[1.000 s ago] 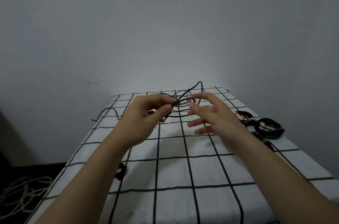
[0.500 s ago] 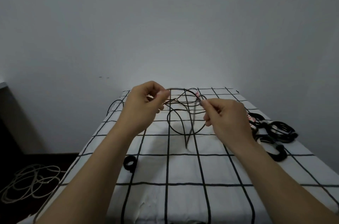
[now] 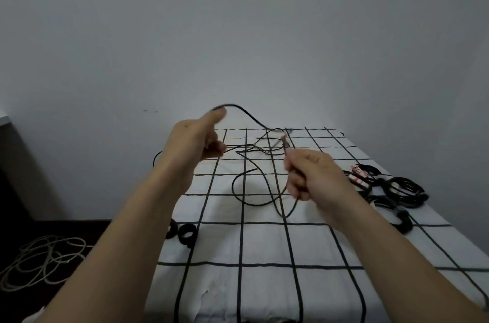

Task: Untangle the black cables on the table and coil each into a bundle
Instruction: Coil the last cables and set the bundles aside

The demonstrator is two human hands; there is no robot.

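Head view: left hand (image 3: pixel 194 141) and right hand (image 3: pixel 309 174) each clenched on the black cable (image 3: pixel 254 190).

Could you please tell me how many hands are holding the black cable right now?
2: the left hand pinches the cable over the table's far left; the right hand grips it nearer the middle.

A plain grey wall (image 3: pixel 238 31) is rising beyond my fingers, dimly lit and brightest just behind them. Below my fingers a table is wearing a white cloth with a black grid (image 3: pixel 264 243). Down to the left of my fingers, pale cord (image 3: pixel 45 261) is lying looped on the dark floor (image 3: pixel 53 227).
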